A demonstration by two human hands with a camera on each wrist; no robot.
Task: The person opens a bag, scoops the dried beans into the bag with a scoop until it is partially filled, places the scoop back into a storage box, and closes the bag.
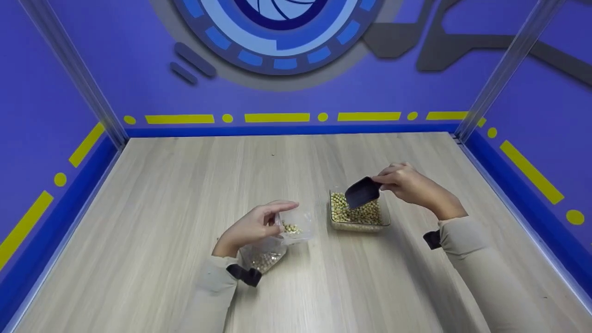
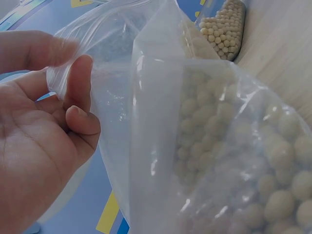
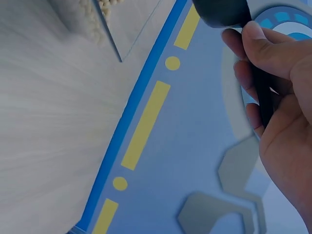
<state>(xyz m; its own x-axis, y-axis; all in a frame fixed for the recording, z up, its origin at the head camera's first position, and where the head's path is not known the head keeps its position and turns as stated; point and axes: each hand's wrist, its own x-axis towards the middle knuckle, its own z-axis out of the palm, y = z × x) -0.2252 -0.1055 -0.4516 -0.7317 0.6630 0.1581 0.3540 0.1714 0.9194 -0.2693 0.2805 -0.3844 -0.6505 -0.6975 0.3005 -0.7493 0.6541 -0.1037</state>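
My left hand (image 1: 254, 226) pinches the rim of a clear zip bag (image 2: 156, 122) between thumb and fingers, its mouth spread apart. Pale round beans, perhaps dried peas or soybeans, fill the bag's lower part. In my right hand (image 1: 407, 185) is the handle of a black scoop (image 1: 363, 192), fingers curled round it. The scoop's bowl tilts over a clear rectangular container (image 1: 360, 227) holding many more of the beans (image 1: 356, 212). No beans show on the visible face of the scoop. The right wrist view shows the thumb lying along the black handle (image 3: 262, 92).
A light wood-grain table (image 1: 185, 185) lies under everything. Blue panels (image 1: 296, 101) with yellow marks wall its back and both sides, with metal posts at the corners. The container stands just right of the bag. Dark straps (image 1: 245, 275) sit at both wrists.
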